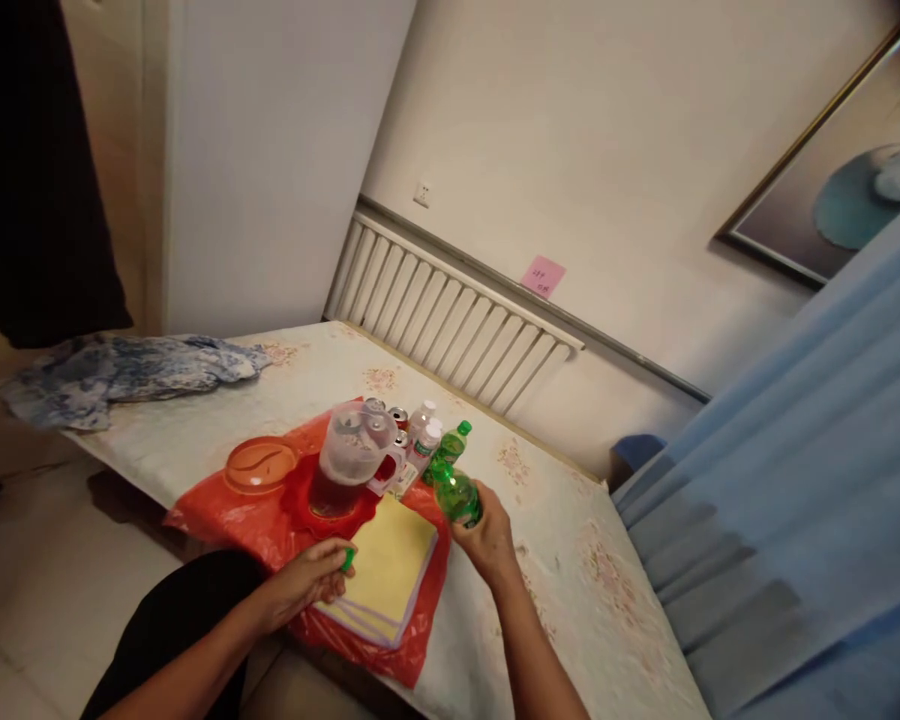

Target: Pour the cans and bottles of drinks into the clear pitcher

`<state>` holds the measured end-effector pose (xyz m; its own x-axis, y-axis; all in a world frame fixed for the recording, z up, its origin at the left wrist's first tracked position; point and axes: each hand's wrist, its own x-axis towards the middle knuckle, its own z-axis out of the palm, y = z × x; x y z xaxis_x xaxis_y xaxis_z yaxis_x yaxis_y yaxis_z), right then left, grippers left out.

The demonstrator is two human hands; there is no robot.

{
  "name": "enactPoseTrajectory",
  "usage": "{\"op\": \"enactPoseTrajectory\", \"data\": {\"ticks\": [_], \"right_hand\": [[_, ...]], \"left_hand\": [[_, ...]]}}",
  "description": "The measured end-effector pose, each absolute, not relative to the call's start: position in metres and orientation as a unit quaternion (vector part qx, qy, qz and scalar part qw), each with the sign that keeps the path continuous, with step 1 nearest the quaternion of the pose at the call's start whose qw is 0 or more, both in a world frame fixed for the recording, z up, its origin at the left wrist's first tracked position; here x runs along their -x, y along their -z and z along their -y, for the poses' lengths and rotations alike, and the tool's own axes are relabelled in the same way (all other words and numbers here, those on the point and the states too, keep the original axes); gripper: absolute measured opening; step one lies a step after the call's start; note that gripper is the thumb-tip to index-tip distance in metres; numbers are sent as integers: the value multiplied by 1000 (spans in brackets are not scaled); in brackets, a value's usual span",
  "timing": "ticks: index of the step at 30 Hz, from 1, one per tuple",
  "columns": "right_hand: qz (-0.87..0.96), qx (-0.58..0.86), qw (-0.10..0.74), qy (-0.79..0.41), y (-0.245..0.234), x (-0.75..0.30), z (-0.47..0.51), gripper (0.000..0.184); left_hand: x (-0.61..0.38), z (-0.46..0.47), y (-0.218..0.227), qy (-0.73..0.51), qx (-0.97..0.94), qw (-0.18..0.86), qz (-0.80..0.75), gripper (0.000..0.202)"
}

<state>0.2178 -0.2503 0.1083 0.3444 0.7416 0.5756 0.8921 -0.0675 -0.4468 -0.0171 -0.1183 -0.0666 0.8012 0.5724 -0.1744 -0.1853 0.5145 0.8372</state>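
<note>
My right hand is wrapped round a green plastic bottle with its neck bare, tilted toward the pitcher. My left hand is closed on a small green cap and rests on the stack of yellow cloths. A clear pitcher with dark red liquid stands on a red plastic sheet. Behind it are a second green bottle with its cap on, two white-capped bottles and some cans.
An orange lid lies on the red sheet, left of the pitcher. A blue patterned cloth is crumpled at the table's far left. A radiator runs along the wall behind; blue fabric hangs at right.
</note>
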Motion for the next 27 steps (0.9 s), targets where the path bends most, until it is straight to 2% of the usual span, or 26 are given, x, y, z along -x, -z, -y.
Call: {"op": "enactPoseTrajectory", "data": {"ticks": [6, 11, 17, 27], "right_hand": [[602, 762, 163, 176, -156, -221, 201, 57], [615, 751, 27, 237, -178, -213, 171, 51], [626, 732, -46, 266, -198, -204, 151, 46], [668, 673, -97, 304, -211, -194, 134, 44]], "left_hand": [[28, 115, 76, -220, -395, 871, -191, 53], [29, 114, 77, -209, -384, 882, -178, 49], [31, 116, 72, -210, -381, 882, -180, 51], [31, 117, 72, -215, -380, 883, -172, 52]]}}
